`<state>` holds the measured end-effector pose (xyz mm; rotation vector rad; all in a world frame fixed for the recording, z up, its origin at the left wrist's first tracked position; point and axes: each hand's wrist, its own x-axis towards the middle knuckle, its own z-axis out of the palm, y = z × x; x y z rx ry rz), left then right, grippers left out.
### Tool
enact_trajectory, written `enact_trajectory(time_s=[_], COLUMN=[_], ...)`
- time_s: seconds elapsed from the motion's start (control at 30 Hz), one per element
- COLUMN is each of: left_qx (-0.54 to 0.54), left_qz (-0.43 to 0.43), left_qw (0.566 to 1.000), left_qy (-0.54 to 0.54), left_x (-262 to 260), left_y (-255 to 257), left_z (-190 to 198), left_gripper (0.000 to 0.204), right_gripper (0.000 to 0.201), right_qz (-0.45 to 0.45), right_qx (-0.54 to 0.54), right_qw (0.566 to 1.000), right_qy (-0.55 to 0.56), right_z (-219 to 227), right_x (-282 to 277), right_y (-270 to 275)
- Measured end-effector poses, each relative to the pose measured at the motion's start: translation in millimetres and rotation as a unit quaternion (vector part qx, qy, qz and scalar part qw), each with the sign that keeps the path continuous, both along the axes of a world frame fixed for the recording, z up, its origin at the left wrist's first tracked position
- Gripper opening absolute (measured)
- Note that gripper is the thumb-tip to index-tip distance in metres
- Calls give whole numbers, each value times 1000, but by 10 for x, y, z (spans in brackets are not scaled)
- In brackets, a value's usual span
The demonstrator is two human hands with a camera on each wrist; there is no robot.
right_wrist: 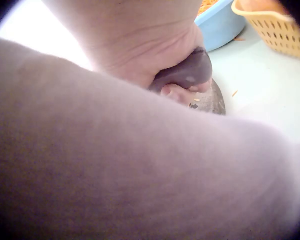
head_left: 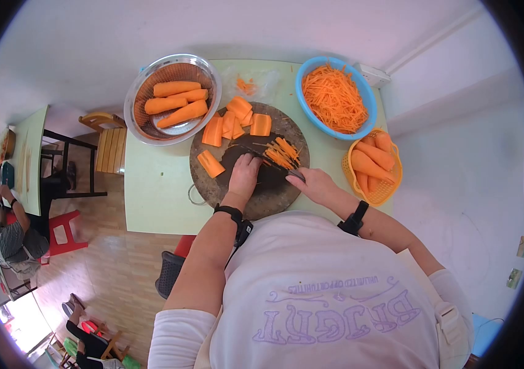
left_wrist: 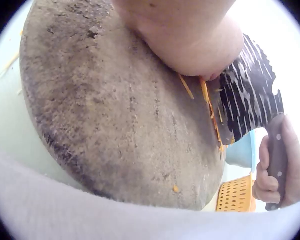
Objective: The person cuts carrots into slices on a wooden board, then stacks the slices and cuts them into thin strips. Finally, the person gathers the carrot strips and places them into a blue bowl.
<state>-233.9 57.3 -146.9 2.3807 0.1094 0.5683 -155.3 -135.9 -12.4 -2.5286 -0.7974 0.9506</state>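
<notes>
My right hand [head_left: 317, 186] grips the dark riveted handle of a cleaver [left_wrist: 250, 87], whose wide blade carries wet streaks. On the round chopping board [head_left: 280, 206], my left hand [head_left: 245, 175] holds down carrot slices [left_wrist: 205, 92] with bent fingers right beside the blade. The fingertips and most of those slices are hidden under the hand. Cut carrot strips [head_left: 282, 152] lie in a pile just beyond the cleaver. Thick flat carrot pieces [head_left: 261, 125] are spread over the far and left parts of the board. In the right wrist view the forearm covers most of the work.
Whole peeled carrots lie in a metal bowl [head_left: 131, 120] at the back left. A blue basin [head_left: 302, 101] of shredded carrot stands at the back right, near a yellow basket [head_left: 391, 192] of carrots. A wall borders the table [head_left: 151, 190]. Another person [head_left: 19, 240] sits far left.
</notes>
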Motion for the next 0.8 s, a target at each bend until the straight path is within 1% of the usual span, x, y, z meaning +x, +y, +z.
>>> enact_trajectory(time_s=[0.03, 0.17, 0.23, 0.27, 0.33, 0.47, 0.53, 0.63, 0.73, 0.8], left_qx=[4, 7, 9, 9, -9, -15, -21, -11, -5, -5], left_qz=[1, -1, -9, -8, -18, -5, 7, 7, 4, 3], left_qw=[1000, 1000, 1000, 1000, 1000, 1000, 1000, 1000, 1000, 1000], left_qy=[-3, -7, -6, -6, -19, -10, -7, 5, -3, -1], left_x=[2, 1, 10, 9, -6, -4, -3, -4, 2, -3], left_y=[-1, 4, 9, 5, 4, -2, -6, -5, -4, -3], left_z=[4, 13, -7, -4, 1, 35, 36, 20, 45, 44], left_gripper=[9, 10, 12, 12, 19, 11, 8, 7, 7, 8], right_gripper=[50, 49, 50, 50, 51, 51, 51, 50, 50, 51], right_qz=[10, 6, -27, -26, -93, -72, -35, -23, -16, -16], right_qx=[-16, -4, 53, 53, 56, 58, 60, 53, 24, 28], right_qw=[1000, 1000, 998, 998, 991, 994, 998, 998, 999, 999], right_qy=[-1, 3, 23, 23, 78, 49, 5, 9, 15, 19], right_z=[11, -64, -149, -211, -317, -226, -164, -72, -78, -87], right_x=[10, 20, 27, 31, 32, -7, -14, -23, 0, 15], right_y=[9, 0, -56, -81, -112, -108, -80, -41, -40, -44])
